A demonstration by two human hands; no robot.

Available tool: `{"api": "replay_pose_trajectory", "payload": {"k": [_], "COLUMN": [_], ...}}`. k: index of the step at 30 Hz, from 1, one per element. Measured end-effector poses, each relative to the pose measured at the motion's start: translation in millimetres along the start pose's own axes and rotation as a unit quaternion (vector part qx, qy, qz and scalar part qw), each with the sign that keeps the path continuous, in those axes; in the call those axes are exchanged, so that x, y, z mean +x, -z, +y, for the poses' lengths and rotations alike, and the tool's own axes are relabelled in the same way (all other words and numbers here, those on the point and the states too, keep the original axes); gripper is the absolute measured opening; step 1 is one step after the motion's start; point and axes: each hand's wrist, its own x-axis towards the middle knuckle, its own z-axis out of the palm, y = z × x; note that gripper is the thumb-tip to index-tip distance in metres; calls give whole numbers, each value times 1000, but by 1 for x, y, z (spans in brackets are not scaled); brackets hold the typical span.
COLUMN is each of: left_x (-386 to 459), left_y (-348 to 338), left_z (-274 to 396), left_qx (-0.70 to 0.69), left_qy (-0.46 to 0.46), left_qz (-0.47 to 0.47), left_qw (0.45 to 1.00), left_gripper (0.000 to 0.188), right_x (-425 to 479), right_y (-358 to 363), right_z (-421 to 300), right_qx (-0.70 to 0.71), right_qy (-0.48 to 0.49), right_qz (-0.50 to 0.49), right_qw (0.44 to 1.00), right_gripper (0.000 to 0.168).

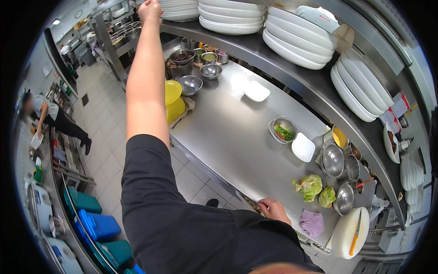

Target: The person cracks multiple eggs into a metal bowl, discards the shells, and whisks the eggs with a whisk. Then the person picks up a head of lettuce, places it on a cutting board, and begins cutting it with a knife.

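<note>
My left hand (150,13) is raised at the far end of the upper steel shelf, beside a stack of white plates (179,9). Its fingers are curled, and the frame edge cuts off part of them, so any held thing is hidden. My right hand (274,209) rests at the front edge of the steel worktable (219,137) with bent fingers; its grip is unclear. Closest to it are a purple cloth (311,223) and lettuce (310,187). Farther along the table, a steel bowl of cut vegetables (283,131) stands beside a white square dish (303,147).
A knife with an orange handle (355,241) lies on a round white cutting board (338,236). Steel bowls (332,160) line the right end. A yellow container (174,109) stands at the left end. Plate stacks (232,19) fill the overhead shelf. Another person (51,111) works at the far-left counter.
</note>
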Motion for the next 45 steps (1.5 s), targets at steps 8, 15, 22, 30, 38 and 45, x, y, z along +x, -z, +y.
{"api": "replay_pose_trajectory", "payload": {"k": [8, 15, 22, 30, 38, 45], "left_x": [144, 147, 121, 61, 73, 102], "left_y": [-48, -65, 10, -57, -78, -74], "left_z": [-48, -62, -61, -48, -2, 16], "left_qx": [-7, -32, -276, -162, -100, -182], "left_qy": [137, 236, 272, 217, 228, 272], "left_qz": [-103, -87, -241, -153, -150, -231], "left_qw": [985, 967, 890, 950, 957, 916], "left_gripper": [57, 21, 7, 14, 16, 19], "right_x": [15, 24, 26, 49, 35, 29], "right_y": [-32, -63, -78, -73, -83, -91], "right_z": [-27, -38, -38, -53, -52, -41], "right_qx": [-34, -47, -60, -72, -59, -60], "right_qy": [-146, -186, -182, -137, -182, -180], "right_qz": [37, 10, 12, -20, -56, -42], "right_qw": [988, 981, 981, 988, 980, 981], "right_gripper": [21, 23, 23, 25, 27, 28]}}
